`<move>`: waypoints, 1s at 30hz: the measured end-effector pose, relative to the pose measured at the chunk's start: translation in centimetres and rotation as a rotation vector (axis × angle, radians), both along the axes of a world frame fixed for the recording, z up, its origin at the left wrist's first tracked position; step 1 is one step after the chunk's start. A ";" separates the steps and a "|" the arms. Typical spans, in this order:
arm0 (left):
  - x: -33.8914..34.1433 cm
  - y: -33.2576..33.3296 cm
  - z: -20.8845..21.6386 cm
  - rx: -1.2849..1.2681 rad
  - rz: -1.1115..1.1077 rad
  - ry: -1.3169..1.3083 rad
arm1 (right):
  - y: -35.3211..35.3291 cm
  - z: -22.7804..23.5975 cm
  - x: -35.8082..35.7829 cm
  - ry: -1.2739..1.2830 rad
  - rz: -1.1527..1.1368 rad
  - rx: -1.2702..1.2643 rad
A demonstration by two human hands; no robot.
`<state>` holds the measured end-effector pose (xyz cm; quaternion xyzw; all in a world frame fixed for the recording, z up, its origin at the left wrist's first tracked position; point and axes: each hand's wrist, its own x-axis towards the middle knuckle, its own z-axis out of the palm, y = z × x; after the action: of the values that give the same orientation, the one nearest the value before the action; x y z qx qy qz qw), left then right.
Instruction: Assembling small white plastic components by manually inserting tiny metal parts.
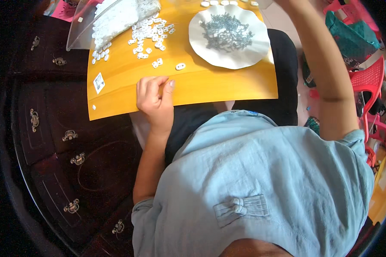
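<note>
My left hand (155, 99) rests at the near edge of a yellow board (218, 83). Its fingers are curled in, with the thumb close to the index fingertip; whatever they may hold is hidden. Just beyond it lies a single white oval plastic piece with two holes (180, 66). A few more such pieces (157, 63) sit to its left, below a loose pile of them (152, 34). My right forearm (328, 64) reaches up past the top edge, so the right hand is out of sight. A white wavy-rimmed plate (233, 63) holds many small grey metallic parts (227, 30).
A clear plastic bag (124, 17) full of white pieces lies at the far left of the board. More white pieces (225, 2) line the far edge. Dark wooden drawers (51, 128) stand on the left. At right are a red plastic chair (369, 79) and a green bag (351, 36).
</note>
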<state>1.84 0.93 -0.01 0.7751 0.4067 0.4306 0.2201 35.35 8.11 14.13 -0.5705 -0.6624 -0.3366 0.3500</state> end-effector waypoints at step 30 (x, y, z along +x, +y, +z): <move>1.4 3.5 0.7 0.198 -0.151 0.259 | -10.7 -12.1 -5.9 -0.075 0.079 -0.619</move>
<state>3.21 4.46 0.69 0.8703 0.3279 0.3472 0.1204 29.45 -2.61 2.07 -0.6109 -0.7675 -0.1259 0.1480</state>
